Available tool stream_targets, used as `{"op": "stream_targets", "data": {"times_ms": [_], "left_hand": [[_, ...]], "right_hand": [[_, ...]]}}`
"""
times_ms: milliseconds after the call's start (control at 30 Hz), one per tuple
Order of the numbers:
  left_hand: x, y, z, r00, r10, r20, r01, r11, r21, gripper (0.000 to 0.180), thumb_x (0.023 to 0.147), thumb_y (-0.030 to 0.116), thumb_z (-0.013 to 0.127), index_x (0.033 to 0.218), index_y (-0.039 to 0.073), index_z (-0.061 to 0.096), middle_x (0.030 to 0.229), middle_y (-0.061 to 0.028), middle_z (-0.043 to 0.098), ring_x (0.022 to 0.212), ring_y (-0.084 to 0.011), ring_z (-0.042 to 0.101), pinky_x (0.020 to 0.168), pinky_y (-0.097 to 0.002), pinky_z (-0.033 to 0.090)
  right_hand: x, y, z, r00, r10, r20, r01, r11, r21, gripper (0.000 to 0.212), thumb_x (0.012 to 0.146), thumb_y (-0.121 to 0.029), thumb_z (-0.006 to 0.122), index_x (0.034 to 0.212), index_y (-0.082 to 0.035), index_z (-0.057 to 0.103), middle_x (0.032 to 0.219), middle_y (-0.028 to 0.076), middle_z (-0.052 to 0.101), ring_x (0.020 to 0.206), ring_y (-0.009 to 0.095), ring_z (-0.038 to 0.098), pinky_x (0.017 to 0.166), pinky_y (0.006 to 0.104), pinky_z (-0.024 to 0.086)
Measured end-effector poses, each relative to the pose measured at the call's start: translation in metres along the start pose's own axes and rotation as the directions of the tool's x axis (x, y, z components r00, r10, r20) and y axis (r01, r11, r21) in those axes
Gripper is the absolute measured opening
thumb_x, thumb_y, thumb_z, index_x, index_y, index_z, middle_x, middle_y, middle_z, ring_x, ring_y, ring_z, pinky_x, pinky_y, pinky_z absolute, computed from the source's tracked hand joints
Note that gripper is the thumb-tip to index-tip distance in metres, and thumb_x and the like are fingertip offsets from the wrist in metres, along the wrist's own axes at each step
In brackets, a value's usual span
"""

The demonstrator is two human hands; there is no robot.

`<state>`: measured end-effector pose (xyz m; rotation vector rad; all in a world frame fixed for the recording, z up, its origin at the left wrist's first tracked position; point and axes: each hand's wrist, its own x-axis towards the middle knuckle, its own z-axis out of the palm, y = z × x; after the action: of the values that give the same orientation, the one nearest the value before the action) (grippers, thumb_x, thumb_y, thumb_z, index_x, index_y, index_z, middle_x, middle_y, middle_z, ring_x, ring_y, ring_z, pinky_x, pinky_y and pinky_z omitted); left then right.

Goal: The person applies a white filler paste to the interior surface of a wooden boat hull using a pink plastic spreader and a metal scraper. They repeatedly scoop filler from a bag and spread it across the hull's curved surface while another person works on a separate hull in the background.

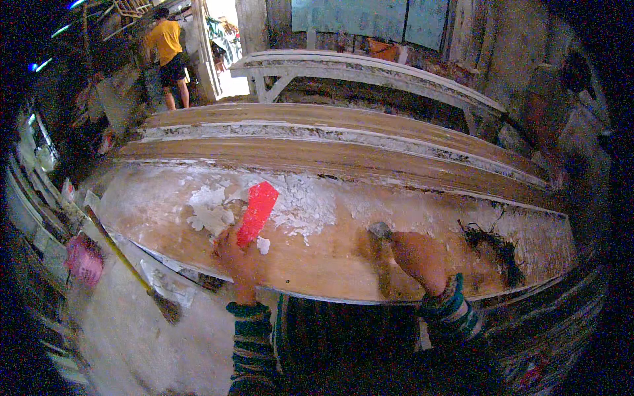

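A long wooden panel (310,264) lies in front of me, with cracked white flakes (300,210) over its middle and left. My left hand (232,257) is closed around the lower end of a flat red strip with a pointed top (259,210), held over the flakes. Further right, my right hand (420,261) makes a fist low over the bare wood. A small grey scraper-like tip (380,230) juts from its left side; the rest is hidden in the fist. Beyond that hand, a dark stringy clump (496,252) rests on the panel.
Behind the panel run more wooden boards (343,157) and a whitish bench (396,74). At left, a yellow-handled broom (125,256) leans near a pink bag (84,261). A person in a yellow shirt (165,41) stands far left by a bright doorway (228,49).
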<state>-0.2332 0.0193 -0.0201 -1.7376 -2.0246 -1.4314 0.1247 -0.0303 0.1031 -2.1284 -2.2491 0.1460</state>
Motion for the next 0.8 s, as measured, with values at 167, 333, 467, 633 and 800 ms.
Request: {"op": "stream_targets", "data": {"times_ms": [167, 333, 467, 633, 800], "left_hand": [[0.0, 0.004, 0.002, 0.996, 0.054, -0.071, -0.056, 0.998, -0.032, 0.056, 0.061, 0.008, 0.072, 0.116, 0.014, 0.06, 0.114, -0.014, 0.058, 0.113, -0.0347, 0.049, 0.102, -0.0496, 0.031], [-0.001, 0.019, -0.009, 0.999, -0.035, -0.025, 0.036, 0.998, 0.051, 0.054, 0.063, 0.007, 0.07, 0.116, 0.016, 0.061, 0.113, -0.0132, 0.058, 0.113, -0.0342, 0.048, 0.102, -0.0495, 0.031], [-0.001, 0.02, -0.01, 0.999, -0.033, -0.006, 0.033, 0.999, 0.022, 0.055, 0.063, 0.008, 0.07, 0.116, 0.016, 0.061, 0.113, -0.0128, 0.058, 0.113, -0.034, 0.047, 0.101, -0.0485, 0.031], [0.005, 0.013, -0.006, 0.999, -0.009, 0.032, 0.01, 0.999, -0.039, 0.058, 0.06, 0.011, 0.075, 0.116, 0.015, 0.062, 0.111, -0.013, 0.058, 0.111, -0.0347, 0.047, 0.1, -0.048, 0.032], [0.004, 0.017, -0.009, 0.997, -0.056, 0.044, 0.06, 0.994, -0.096, 0.065, 0.055, 0.016, 0.081, 0.117, 0.015, 0.061, 0.111, -0.0144, 0.058, 0.11, -0.0351, 0.048, 0.1, -0.048, 0.032]], "right_hand": [[0.027, -0.006, 0.017, 0.973, -0.056, -0.223, 0.057, 0.998, -0.002, 0.023, 0.086, -0.023, 0.052, 0.088, -0.007, 0.067, 0.08, 0.02, 0.066, 0.073, 0.04, 0.064, 0.063, 0.0503, 0.051], [0.017, -0.002, 0.017, 0.992, -0.063, -0.106, 0.06, 0.998, -0.036, 0.021, 0.084, -0.024, 0.054, 0.087, -0.006, 0.064, 0.077, 0.019, 0.066, 0.07, 0.038, 0.064, 0.061, 0.0492, 0.051], [0.009, -0.011, 0.013, 0.985, -0.078, -0.157, 0.072, 0.996, -0.044, 0.023, 0.084, -0.028, 0.054, 0.086, -0.007, 0.064, 0.077, 0.018, 0.066, 0.069, 0.038, 0.065, 0.06, 0.0492, 0.051], [0.024, -0.016, 0.012, 0.97, -0.086, -0.225, 0.106, 0.991, 0.076, 0.026, 0.083, -0.032, 0.056, 0.085, -0.007, 0.064, 0.078, 0.018, 0.066, 0.071, 0.037, 0.065, 0.061, 0.0484, 0.051], [-0.006, 0.004, 0.011, 0.993, -0.116, 0.031, 0.111, 0.985, 0.13, 0.028, 0.084, -0.032, 0.057, 0.092, -0.007, 0.066, 0.086, 0.016, 0.067, 0.08, 0.037, 0.065, 0.069, 0.0464, 0.051]]}}
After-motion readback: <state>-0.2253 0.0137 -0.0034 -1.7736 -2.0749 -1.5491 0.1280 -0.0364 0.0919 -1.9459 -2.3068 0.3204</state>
